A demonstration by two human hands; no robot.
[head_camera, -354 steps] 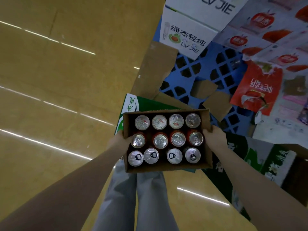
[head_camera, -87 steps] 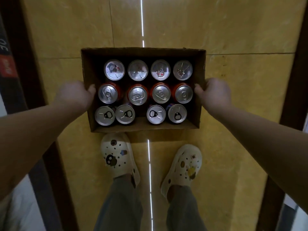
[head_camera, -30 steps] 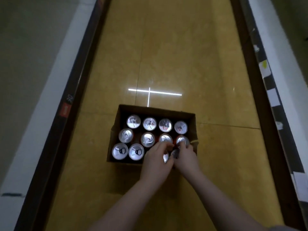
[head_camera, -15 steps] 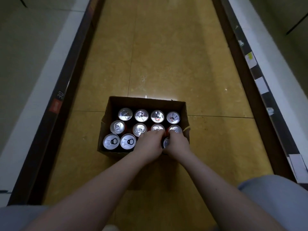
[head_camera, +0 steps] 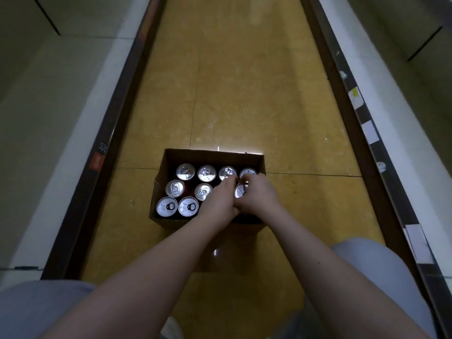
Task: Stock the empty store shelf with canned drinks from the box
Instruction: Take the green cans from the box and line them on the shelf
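Box [head_camera: 212, 155] sat on floor [head_camera: 244, 94] between bare shelves [head_camera: 49, 123], cans [head_camera: 186, 171] packed tight. Right hand [head_camera: 260, 195] curled round one can [head_camera: 241, 191]. Left hand [head_camera: 217, 204] pressed beside it, grip hidden. Risk: crowded hands, snug fit, so a lifted can could snag, slip and dent.
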